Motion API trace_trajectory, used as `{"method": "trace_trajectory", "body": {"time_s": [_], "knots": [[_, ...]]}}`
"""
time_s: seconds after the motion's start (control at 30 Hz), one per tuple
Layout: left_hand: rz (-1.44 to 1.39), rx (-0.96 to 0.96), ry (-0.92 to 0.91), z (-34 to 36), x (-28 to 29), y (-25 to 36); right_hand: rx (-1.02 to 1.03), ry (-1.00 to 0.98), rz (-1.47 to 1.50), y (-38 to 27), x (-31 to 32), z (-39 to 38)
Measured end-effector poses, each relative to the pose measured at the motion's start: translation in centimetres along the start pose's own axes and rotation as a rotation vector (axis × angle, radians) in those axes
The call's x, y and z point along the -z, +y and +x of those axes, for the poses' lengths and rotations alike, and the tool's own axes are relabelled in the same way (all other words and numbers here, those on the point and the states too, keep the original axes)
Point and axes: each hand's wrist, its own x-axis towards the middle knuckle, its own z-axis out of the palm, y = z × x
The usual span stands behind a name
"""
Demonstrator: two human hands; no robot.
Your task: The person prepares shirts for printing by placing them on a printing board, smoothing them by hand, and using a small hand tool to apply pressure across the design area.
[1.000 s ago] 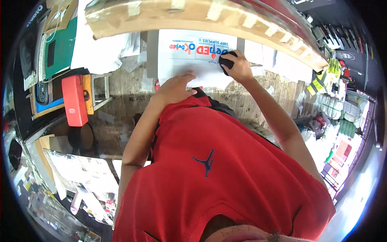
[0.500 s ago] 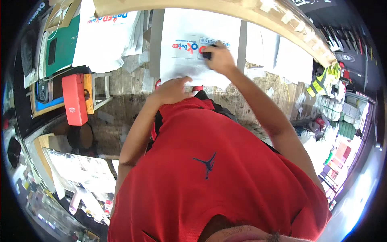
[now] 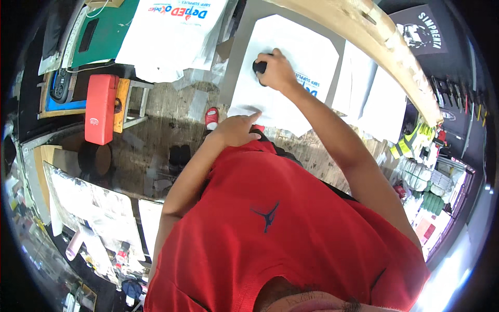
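In front of me a white sheet (image 3: 291, 47) with red and blue print lies on a grey board (image 3: 236, 78). I cannot tell if it is cloth or plastic. My right hand (image 3: 279, 73) is closed around a small black, rounded object (image 3: 260, 67) over the middle of the sheet; its exact kind is hidden by my fingers. Closer to my body, my left hand (image 3: 240, 129) is at the sheet's near edge. Its fingers are stretched out, with the index finger along the white surface and nothing in the hand.
Other white printed sheets (image 3: 166, 44) hang at the left, and more white sheets (image 3: 384, 106) at the right. A long beige beam (image 3: 364, 26) runs along the far side. A red box (image 3: 101, 109) stands at the left beside a wooden stool (image 3: 120, 104).
My right hand has moved leftward across the sheet with the black object. The left hand stays at the near edge, fingers now straighter. The whole view has shifted and turned.
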Motion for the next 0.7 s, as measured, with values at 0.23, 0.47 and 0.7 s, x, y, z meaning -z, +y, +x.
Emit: {"method": "trace_trajectory", "body": {"time_s": [0.23, 0.47, 0.7], "knots": [[-0.011, -0.011, -0.005, -0.4, 1.1, -1.1, 0.024, 0.075, -0.121, 1.1, -1.4, 0.5], [-0.030, -0.073, 0.005, -0.8, 1.7, -0.9, 0.035, 0.008, -0.149, 0.1, -0.7, 0.6], [0.039, -0.048, 0.071, 1.1, 2.3, -0.3, -0.058, 0.105, -0.213, 0.1, -0.2, 1.3]]}}
